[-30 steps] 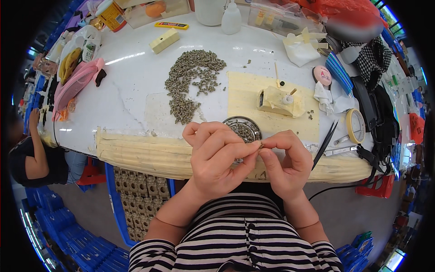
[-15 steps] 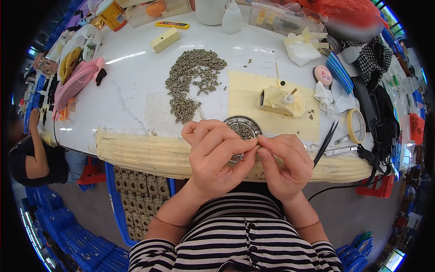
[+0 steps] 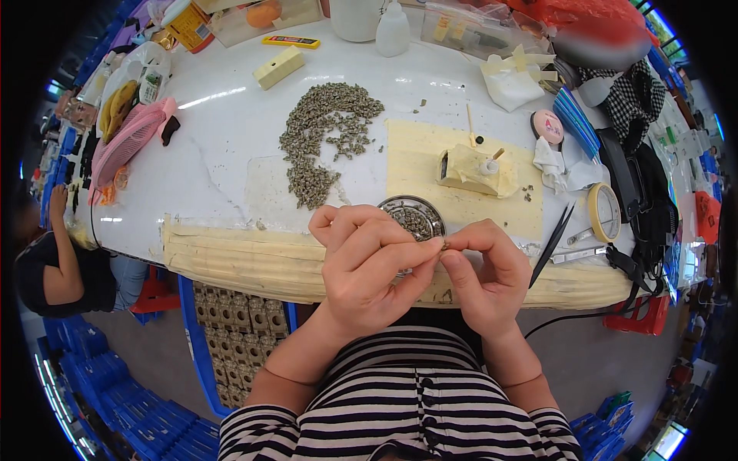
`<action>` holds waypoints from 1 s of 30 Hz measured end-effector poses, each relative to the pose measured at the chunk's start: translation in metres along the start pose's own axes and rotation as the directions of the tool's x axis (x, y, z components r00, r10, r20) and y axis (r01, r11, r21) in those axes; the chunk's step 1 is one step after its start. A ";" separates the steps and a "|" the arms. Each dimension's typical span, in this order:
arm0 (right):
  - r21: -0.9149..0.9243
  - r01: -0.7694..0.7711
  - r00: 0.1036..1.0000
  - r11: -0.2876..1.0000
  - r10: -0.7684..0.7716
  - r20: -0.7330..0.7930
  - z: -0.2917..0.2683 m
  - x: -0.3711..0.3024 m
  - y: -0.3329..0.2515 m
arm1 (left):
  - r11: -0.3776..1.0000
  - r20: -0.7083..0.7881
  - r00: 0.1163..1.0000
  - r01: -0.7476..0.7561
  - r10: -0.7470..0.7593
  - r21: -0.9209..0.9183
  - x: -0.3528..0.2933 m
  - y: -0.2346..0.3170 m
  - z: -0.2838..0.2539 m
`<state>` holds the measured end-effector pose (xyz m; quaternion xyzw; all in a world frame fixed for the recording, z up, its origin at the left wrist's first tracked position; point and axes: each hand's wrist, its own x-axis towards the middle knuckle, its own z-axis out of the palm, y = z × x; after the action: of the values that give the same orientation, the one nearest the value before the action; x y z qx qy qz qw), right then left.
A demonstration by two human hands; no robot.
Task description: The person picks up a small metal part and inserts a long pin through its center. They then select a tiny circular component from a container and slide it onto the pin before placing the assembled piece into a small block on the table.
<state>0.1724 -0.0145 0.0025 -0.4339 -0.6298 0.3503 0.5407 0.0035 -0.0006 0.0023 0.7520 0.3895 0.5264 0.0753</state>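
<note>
Brownish-grey piece (image 3: 446, 245), tiny, partly hidden

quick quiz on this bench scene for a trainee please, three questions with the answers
1. True or false: the metal dish near the hands holds small parts.

2. Which of the person's hands is nearer the black tweezers, the left hand or the right hand?

3. Where is the pink mesh pouch?
A) Inside the dish
B) On the floor
C) On the left side of the white table

Key: 1. True; 2. The right hand; 3. C
</note>
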 end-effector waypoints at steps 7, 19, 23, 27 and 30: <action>-0.200 0.242 0.968 0.949 -0.251 -0.019 0.003 0.004 0.000 | 0.998 -0.001 0.998 0.069 -0.069 -0.010 -0.003 -0.001 0.004; -0.289 0.347 0.931 0.892 -0.366 -0.010 0.005 0.005 -0.002 | 0.997 -0.028 0.997 0.073 -0.073 0.002 -0.003 -0.002 0.005; -0.372 0.420 0.900 0.828 -0.432 0.053 0.004 0.005 -0.005 | 0.995 0.001 0.995 0.095 -0.095 -0.025 -0.004 -0.002 0.003; -0.365 0.373 0.917 0.853 -0.400 0.002 0.006 0.004 -0.001 | 0.995 -0.010 0.995 0.095 -0.095 -0.040 -0.003 -0.003 0.004; -0.271 0.283 0.954 0.920 -0.300 -0.021 0.003 0.002 0.000 | 0.993 -0.018 0.995 0.095 -0.097 -0.069 -0.003 -0.003 0.004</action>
<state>0.1696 -0.0123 0.0034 -0.4142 -0.7113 0.1649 0.5435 0.0046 0.0006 -0.0032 0.7237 0.4080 0.5431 0.1217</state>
